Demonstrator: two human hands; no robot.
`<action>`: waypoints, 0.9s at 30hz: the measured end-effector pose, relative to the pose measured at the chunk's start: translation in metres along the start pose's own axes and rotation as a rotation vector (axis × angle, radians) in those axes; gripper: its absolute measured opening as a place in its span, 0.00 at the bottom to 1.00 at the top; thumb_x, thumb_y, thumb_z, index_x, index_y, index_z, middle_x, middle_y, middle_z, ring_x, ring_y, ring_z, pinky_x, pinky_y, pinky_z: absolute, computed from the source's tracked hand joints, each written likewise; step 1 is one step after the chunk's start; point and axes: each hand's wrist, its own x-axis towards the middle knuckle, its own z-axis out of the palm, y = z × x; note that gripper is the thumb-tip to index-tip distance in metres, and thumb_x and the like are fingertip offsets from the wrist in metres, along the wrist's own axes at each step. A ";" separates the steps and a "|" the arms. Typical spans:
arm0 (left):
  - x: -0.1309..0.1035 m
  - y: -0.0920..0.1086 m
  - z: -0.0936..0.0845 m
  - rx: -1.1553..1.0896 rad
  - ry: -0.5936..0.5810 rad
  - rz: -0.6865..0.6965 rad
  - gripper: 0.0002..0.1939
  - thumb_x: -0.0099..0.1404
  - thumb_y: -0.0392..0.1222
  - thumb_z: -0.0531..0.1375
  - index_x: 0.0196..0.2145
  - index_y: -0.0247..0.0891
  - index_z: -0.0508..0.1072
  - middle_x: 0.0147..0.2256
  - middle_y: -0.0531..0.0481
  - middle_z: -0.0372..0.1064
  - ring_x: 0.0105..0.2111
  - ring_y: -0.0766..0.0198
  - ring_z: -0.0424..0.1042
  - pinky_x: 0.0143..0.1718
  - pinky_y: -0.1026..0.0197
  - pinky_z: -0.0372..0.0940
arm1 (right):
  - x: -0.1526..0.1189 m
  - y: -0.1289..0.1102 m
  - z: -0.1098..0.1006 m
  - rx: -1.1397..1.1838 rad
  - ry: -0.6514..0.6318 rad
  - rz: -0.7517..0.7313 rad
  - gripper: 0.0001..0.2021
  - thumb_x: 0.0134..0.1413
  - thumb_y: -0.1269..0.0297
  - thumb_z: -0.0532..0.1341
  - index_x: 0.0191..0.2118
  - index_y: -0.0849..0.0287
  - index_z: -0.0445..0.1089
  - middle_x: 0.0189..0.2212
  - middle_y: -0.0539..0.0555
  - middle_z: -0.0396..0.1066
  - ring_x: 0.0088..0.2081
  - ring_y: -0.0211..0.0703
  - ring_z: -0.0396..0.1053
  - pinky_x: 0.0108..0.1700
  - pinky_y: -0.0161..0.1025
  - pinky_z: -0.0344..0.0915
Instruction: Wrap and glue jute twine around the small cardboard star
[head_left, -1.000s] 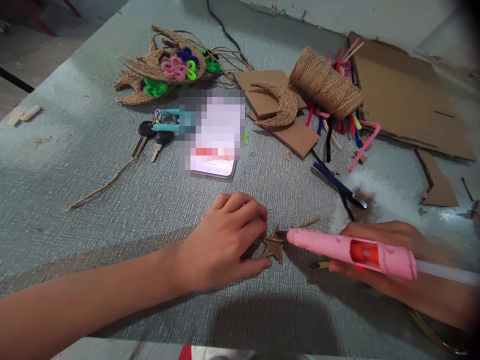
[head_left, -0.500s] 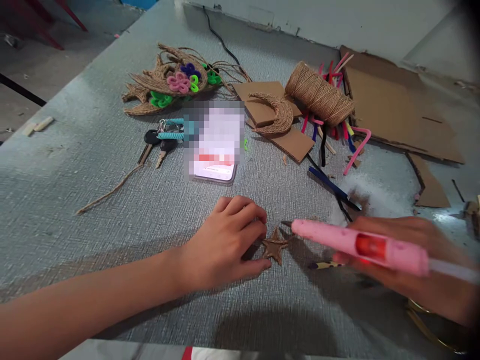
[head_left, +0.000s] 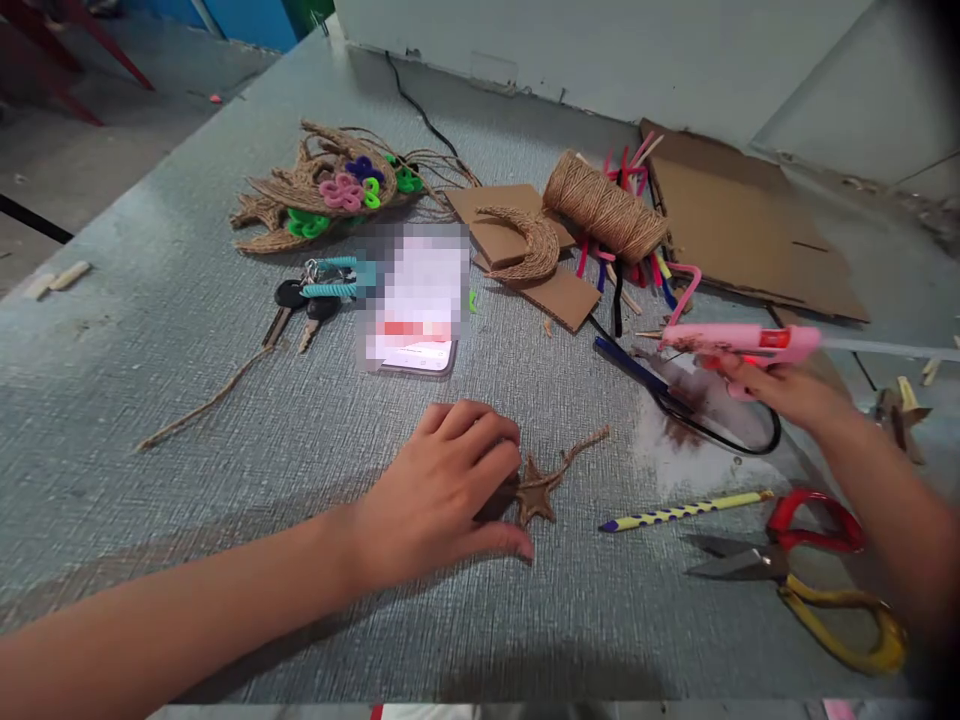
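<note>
My left hand (head_left: 450,490) rests on the table, fingers bent and thumb stretched out apart from them. At its fingertips lies a small brown star (head_left: 535,492), its left side partly hidden by the fingers. A short piece of twine (head_left: 585,443) runs from the star to the upper right. My right hand (head_left: 784,390) grips a pink hot glue gun (head_left: 720,342), nozzle to the left, a pale glue stick poking out of its back. Below the gun lie a spotted yellow pencil (head_left: 686,511) and scissors (head_left: 784,570) with red and yellow handles, blades parted.
A phone (head_left: 420,355) and keys (head_left: 289,300) lie beyond my left hand. Farther back are woven twine pieces (head_left: 322,190) with fuzzy flowers, a twine spool (head_left: 604,205), a twine crescent (head_left: 536,250) and cardboard (head_left: 750,220). A black cord (head_left: 739,440) loops under the glue gun.
My right hand has carried the glue gun away from the star, up and to the right. The pencil and scissors show more fully. My left hand stays beside the star.
</note>
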 end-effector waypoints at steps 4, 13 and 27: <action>0.001 0.002 -0.001 -0.027 0.032 -0.007 0.29 0.52 0.67 0.59 0.35 0.36 0.66 0.40 0.46 0.67 0.40 0.55 0.61 0.40 0.54 0.53 | -0.002 -0.003 0.001 -0.033 -0.107 0.018 0.26 0.52 0.42 0.53 0.34 0.64 0.73 0.24 0.55 0.71 0.28 0.39 0.67 0.30 0.37 0.60; 0.000 0.005 0.000 0.062 0.024 -0.038 0.19 0.56 0.57 0.60 0.34 0.37 0.70 0.42 0.45 0.67 0.42 0.52 0.62 0.39 0.52 0.54 | -0.048 0.004 -0.021 -0.438 0.102 0.101 0.20 0.49 0.44 0.57 0.34 0.59 0.63 0.30 0.56 0.68 0.29 0.41 0.63 0.29 0.38 0.57; 0.001 0.008 -0.001 0.075 0.003 0.027 0.08 0.64 0.45 0.55 0.37 0.40 0.70 0.42 0.49 0.69 0.41 0.55 0.63 0.40 0.52 0.52 | -0.066 -0.124 0.039 -0.132 -0.237 -1.012 0.07 0.58 0.65 0.55 0.39 0.59 0.68 0.41 0.53 0.70 0.42 0.45 0.63 0.43 0.43 0.55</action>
